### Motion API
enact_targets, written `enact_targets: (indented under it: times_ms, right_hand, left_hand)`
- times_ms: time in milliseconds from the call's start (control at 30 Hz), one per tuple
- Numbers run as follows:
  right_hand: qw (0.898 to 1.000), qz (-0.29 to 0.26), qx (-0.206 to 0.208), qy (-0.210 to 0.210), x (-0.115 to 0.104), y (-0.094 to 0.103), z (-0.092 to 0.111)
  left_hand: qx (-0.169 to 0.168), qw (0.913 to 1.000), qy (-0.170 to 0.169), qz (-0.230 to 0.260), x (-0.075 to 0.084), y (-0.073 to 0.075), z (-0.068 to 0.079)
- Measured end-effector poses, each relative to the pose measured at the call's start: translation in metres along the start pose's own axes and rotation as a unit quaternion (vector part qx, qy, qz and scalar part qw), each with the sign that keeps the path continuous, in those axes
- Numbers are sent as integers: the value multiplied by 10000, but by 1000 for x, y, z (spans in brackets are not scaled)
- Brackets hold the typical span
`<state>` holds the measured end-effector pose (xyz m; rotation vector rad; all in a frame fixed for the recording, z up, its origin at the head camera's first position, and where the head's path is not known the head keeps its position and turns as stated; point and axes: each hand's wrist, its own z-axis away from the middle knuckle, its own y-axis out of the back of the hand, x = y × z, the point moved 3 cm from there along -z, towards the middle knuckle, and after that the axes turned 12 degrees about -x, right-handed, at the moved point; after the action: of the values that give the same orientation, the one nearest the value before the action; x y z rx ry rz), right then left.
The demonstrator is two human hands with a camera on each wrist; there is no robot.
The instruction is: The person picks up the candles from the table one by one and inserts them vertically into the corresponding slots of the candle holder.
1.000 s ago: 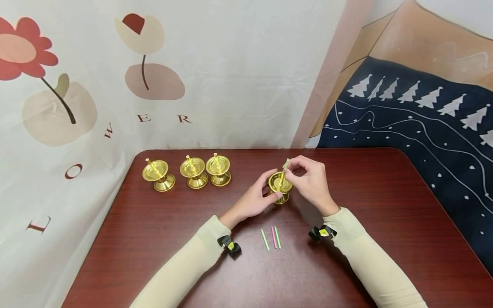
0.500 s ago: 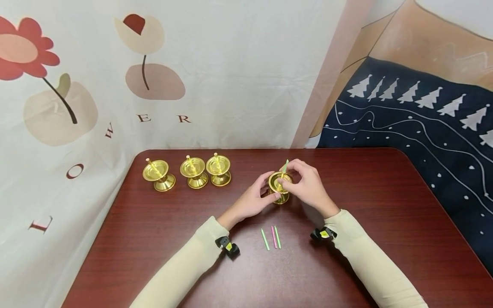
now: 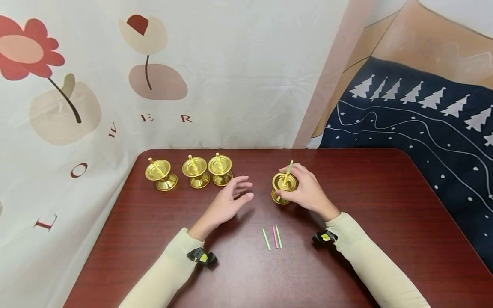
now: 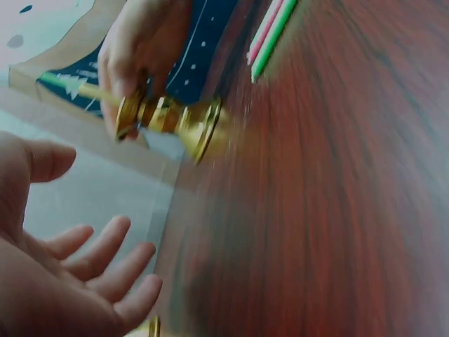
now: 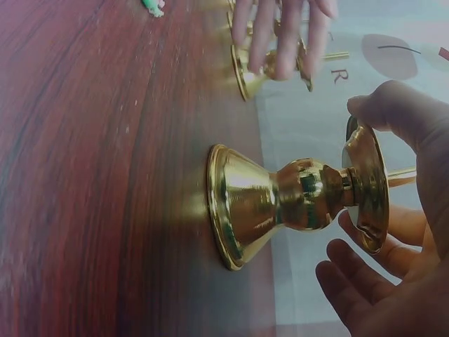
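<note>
A brass candle holder [image 3: 278,183] stands toward the back of the table, right of middle, with a slim green candle [image 3: 289,167] rising from its central post. My right hand [image 3: 309,191] grips its dish. In the right wrist view the thumb lies on the near rim and the fingers curl around the other side, with the flared foot [image 5: 242,203] at the tabletop. My left hand [image 3: 223,204] hovers over the table to the left, fingers relaxed and apart, holding nothing. Two green candles [image 3: 266,239] and a pink candle [image 3: 275,236] lie in front of the holder.
Three more brass holders [image 3: 197,168] stand at the back left, each with a short post in its dish. A cloth with flower prints [image 3: 239,85] hangs behind the table, and a dark blue one with white trees [image 3: 408,107] hangs at the right.
My left hand has let go of the holder and moved left. My right fingers have gone from the green candle down to the dish, and the candle now stands in the post.
</note>
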<state>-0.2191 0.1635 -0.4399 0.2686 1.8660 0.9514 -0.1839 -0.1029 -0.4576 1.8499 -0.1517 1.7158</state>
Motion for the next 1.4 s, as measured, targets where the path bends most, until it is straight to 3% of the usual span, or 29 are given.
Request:
enact_targets:
  times_ms: [100,200,300,367,600,733,900,1033,1200,1400]
  right_hand:
    - [10000,58,-27,-37,2,4,3]
    - [9999,94,-46,-41,5,8,6]
    - [9999,134,-39,-58,9,12,10]
    - [9999,141,-22,-84,11,15,13]
    - [9996,172,-8,-201,20,27,23]
    - [9995,193,-15,-252,24,33,30]
    - [9993,240,0,-286,29,41,38]
    - [9991,282,22,-313,33,46,46]
    - [9990,214,2,-386,40,54,56]
    - [9977,-119,-152,-652,51,60,69]
  left_hand:
    - [624,9975,323,27,-6,15,14]
    - [1216,9897,752,71,-12,31,25]
    - [1497,9833,1035,-34,-16,44,31]
    - [1541,9820,1073,-184,-21,52,31]
    - [1633,9781,875,-952,-83,71,6]
    - [1582,9768,960,-1079,-101,74,-7]
    - [1553,9752,1258,-955,-104,72,-16]
    - [1530,9769,1391,-539,-101,69,-20]
    - [1568,9805,1182,-13,-97,66,-24]
    - [1569,9819,1044,168,-95,63,-26]
